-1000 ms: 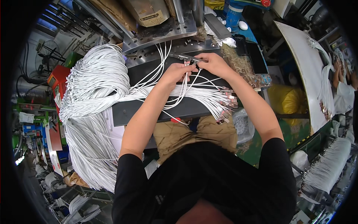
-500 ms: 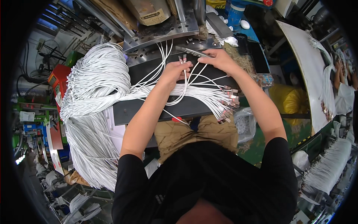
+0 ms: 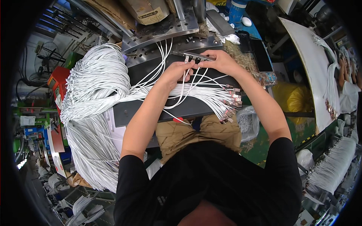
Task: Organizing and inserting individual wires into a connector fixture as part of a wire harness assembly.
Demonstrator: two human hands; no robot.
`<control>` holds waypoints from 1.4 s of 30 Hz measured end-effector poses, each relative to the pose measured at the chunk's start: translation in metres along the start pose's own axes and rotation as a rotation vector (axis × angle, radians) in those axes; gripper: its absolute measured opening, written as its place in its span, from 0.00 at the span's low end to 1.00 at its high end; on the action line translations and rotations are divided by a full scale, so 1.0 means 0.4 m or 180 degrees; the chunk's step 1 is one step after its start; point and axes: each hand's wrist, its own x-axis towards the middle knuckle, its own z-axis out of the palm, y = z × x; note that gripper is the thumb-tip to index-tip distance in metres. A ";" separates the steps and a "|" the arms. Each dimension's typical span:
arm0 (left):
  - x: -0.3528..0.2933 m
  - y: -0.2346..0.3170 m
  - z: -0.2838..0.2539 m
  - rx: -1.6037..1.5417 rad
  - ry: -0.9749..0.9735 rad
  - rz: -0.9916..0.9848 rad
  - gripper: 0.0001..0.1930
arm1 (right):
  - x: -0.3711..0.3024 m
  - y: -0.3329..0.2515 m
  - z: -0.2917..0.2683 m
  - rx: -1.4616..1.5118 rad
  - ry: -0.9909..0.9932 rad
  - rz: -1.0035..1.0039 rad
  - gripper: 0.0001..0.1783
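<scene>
My left hand [image 3: 178,72] is closed in a pinch on white cables, their plug ends up against a slim grey metal bar [image 3: 193,56]. My right hand [image 3: 223,62] grips the right end of that bar, thumb below and fingers behind. Small dark slots or parts show along the bar; whether the plugs sit inside them I cannot make out. Below both hands a fanned bundle of white cables [image 3: 203,97] lies across a black work surface [image 3: 162,112], its metal-tipped connectors [image 3: 230,100] pointing right.
A large heap of looped white cable [image 3: 98,77] lies left, spilling over the edge. Ahead stands a steel press with a perforated plate [image 3: 162,34]. Right are a blue container [image 3: 236,13], a dark phone-like slab [image 3: 261,55] and a clear plastic bag [image 3: 249,126].
The metal bar has come down and levelled out, moving left over the cable ends. My hands are closer together, and the plugs that stood free now meet the bar.
</scene>
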 end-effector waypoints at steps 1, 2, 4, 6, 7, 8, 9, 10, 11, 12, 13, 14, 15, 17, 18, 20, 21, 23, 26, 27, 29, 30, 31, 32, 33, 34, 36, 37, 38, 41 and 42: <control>0.001 -0.002 -0.001 -0.0063 0.0059 -0.0023 0.14 | -0.001 0.000 0.004 0.0038 0.0044 -0.0055 0.24; 0.001 -0.004 -0.004 -0.0063 0.0066 -0.0019 0.14 | -0.001 0.000 0.008 0.0076 0.0088 -0.0112 0.24; -0.001 -0.013 -0.014 -0.0021 0.0350 0.0269 0.14 | 0.001 -0.003 0.006 0.0117 0.0123 -0.0175 0.24; -0.007 -0.015 -0.030 0.0002 0.0502 0.0411 0.15 | 0.003 -0.019 -0.006 -0.0130 0.0352 0.0149 0.24; -0.012 -0.014 -0.043 0.0042 0.0515 0.0339 0.15 | 0.003 -0.024 -0.008 -0.0252 0.0466 0.0313 0.24; -0.017 -0.012 -0.056 0.0080 0.0528 0.0267 0.15 | 0.002 -0.022 -0.006 -0.0247 0.0459 0.0310 0.24; -0.020 -0.013 -0.063 0.0117 0.0541 0.0195 0.15 | -0.001 -0.020 -0.004 -0.0190 0.0370 0.0288 0.25; -0.021 -0.013 -0.066 0.0115 0.0548 0.0192 0.15 | -0.005 -0.018 -0.002 -0.0133 0.0281 0.0267 0.25; -0.023 -0.009 -0.064 0.0199 0.0500 0.0148 0.15 | -0.006 -0.017 -0.002 -0.0081 0.0191 0.0243 0.26; -0.025 -0.005 -0.062 0.0281 0.0450 0.0103 0.14 | -0.006 -0.016 -0.004 -0.0084 0.0183 0.0241 0.26; -0.025 -0.004 -0.061 0.0363 0.0399 0.0057 0.14 | -0.007 -0.014 -0.006 -0.0157 0.0103 0.0166 0.26; -0.022 -0.007 -0.061 0.0357 0.0402 0.0056 0.14 | -0.007 -0.012 -0.007 -0.0230 0.0023 0.0093 0.26; -0.016 -0.014 -0.062 0.0340 0.0416 0.0094 0.14 | -0.007 -0.010 -0.006 -0.0302 -0.0057 0.0021 0.26; -0.021 -0.007 -0.053 0.0311 0.0439 0.0163 0.14 | -0.008 -0.032 -0.006 -0.0526 -0.0038 0.0144 0.25; -0.026 -0.005 -0.050 0.0308 0.0440 0.0156 0.14 | -0.009 -0.047 -0.005 -0.0749 -0.0019 0.0262 0.24; -0.042 0.003 -0.050 0.1685 0.0667 0.0238 0.17 | -0.003 -0.047 0.003 -0.0967 -0.0009 0.0384 0.23; -0.048 0.014 -0.042 0.2377 0.0756 0.0287 0.18 | -0.001 -0.035 0.004 -0.1591 0.0424 -0.0073 0.23; -0.061 0.029 -0.056 0.2853 0.1502 0.0952 0.20 | 0.008 -0.012 0.004 -0.2825 0.1279 -0.1022 0.22; 0.054 -0.011 -0.184 0.2746 0.2815 0.2290 0.22 | 0.034 0.004 -0.002 -0.2289 0.1147 -0.1082 0.22; 0.106 -0.048 -0.247 0.2165 0.3325 0.2937 0.23 | 0.045 0.001 0.004 -0.2011 0.1060 -0.1130 0.23; 0.099 0.016 -0.220 0.1061 0.2504 0.2014 0.22 | 0.042 0.013 -0.022 -0.1959 0.0978 -0.0891 0.22; 0.080 0.066 -0.201 0.0025 0.1658 0.1101 0.20 | 0.041 0.012 -0.031 -0.1884 0.0897 -0.0682 0.22; 0.066 0.091 -0.195 -0.0973 0.0787 0.0205 0.19 | 0.049 0.001 -0.032 -0.1810 0.0804 -0.0498 0.21; 0.065 0.081 -0.196 -0.1005 0.0811 0.0236 0.19 | 0.055 -0.009 -0.028 -0.1834 0.0770 -0.0527 0.21; 0.063 0.057 -0.200 -0.0773 0.0753 0.0327 0.18 | 0.057 -0.032 -0.015 -0.2039 0.0768 -0.0346 0.20; 0.061 0.031 -0.203 -0.0545 0.0700 0.0415 0.18 | 0.061 -0.055 0.000 -0.2246 0.0763 -0.0165 0.19; 0.057 0.008 -0.202 -0.0365 0.0667 0.0513 0.17 | 0.090 -0.072 0.018 -0.2491 0.0718 0.0006 0.18; 0.052 0.008 -0.197 -0.0392 0.0714 0.0551 0.17 | 0.117 -0.071 0.021 -0.2697 0.1019 -0.0610 0.18; 0.047 0.011 -0.186 -0.0421 0.0750 0.0574 0.17 | 0.146 -0.066 0.020 -0.2876 0.1312 -0.1219 0.18; 0.046 0.018 -0.177 -0.0493 0.0805 0.0619 0.17 | 0.279 -0.036 0.011 -0.3229 0.1847 -0.2225 0.16; 0.053 0.021 -0.174 -0.0467 0.0784 0.0646 0.16 | 0.333 -0.021 -0.002 -0.3409 0.2180 -0.2599 0.14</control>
